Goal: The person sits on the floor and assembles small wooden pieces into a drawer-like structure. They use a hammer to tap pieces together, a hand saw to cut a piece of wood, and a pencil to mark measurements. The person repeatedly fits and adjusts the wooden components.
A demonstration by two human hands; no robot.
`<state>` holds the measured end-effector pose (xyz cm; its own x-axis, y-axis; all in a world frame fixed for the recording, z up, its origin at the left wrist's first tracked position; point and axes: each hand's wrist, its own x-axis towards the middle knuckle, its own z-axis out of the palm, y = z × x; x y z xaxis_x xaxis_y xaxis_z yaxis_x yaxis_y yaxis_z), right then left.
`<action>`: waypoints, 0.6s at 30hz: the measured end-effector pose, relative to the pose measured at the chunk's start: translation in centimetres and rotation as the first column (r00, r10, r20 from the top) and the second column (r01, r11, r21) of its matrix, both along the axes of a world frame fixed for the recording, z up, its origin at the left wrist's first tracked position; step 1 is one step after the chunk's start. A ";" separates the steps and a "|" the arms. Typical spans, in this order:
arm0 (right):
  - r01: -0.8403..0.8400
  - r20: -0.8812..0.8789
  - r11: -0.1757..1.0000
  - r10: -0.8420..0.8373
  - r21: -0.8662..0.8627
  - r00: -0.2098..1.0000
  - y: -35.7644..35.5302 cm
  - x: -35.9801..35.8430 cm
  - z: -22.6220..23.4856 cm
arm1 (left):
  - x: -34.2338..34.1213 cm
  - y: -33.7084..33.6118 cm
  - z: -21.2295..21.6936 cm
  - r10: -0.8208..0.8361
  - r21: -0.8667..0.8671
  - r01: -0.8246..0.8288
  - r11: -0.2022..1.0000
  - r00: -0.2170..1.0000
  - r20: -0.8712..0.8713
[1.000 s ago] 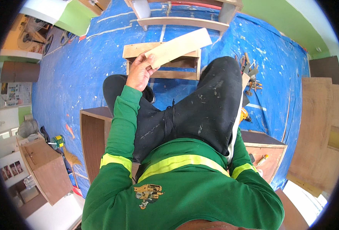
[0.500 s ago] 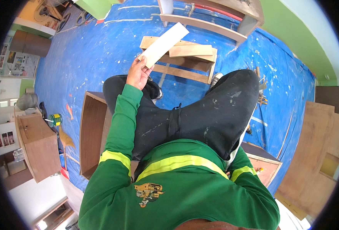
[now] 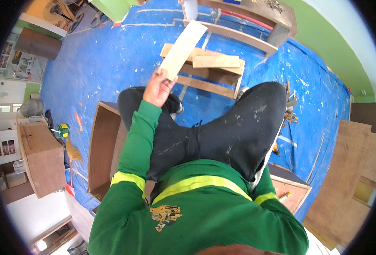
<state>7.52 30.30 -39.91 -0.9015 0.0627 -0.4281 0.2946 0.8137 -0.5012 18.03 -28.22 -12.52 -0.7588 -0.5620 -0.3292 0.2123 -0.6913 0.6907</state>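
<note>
My left hand (image 3: 159, 89) is closed on the near end of a pale, flat wooden board (image 3: 183, 49), held up in front of my left knee and slanting away to the right. Beyond it on the floor lies an open wooden frame or drawer box (image 3: 205, 87). A second, shorter board (image 3: 216, 61) rests across the far side of that box. My right arm in its green sleeve (image 3: 262, 187) hangs down beside my right hip, and the hand there is hidden from sight.
A blue tarp (image 3: 94, 72) covers the floor. An open wooden cabinet box (image 3: 98, 148) stands by my left leg, another box (image 3: 290, 187) at my right hip. Tools (image 3: 290, 108) lie beyond my right knee. A wooden shelf unit (image 3: 239, 36) stands at the far side; a broom (image 3: 73, 151) is at left.
My left hand and the board have shifted slightly nearer, and the board stands a little steeper. The whole view has moved a bit with my head.
</note>
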 end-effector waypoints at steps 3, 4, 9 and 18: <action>0.285 -0.251 0.774 -0.491 -0.565 0.834 10.0 -11.4 1.0 | -4.9 2.1 -2.5 -0.137 0.101 0.156 0.983 0.975 -0.177; 0.259 -0.219 0.651 -0.559 -0.714 0.800 2.9 -11.5 6.1 | -2.4 1.6 -1.9 -0.083 0.080 0.091 0.993 0.991 -0.107; -0.155 -0.524 0.640 -0.440 -0.753 0.729 -12.2 -13.4 35.1 | -4.5 5.0 -0.4 -0.054 0.185 0.072 0.980 0.994 -0.099; -0.519 -0.501 0.615 0.222 -0.594 0.837 -26.0 -12.2 35.1 | -6.9 -1.5 -1.9 0.109 -0.013 -0.108 0.994 0.980 0.165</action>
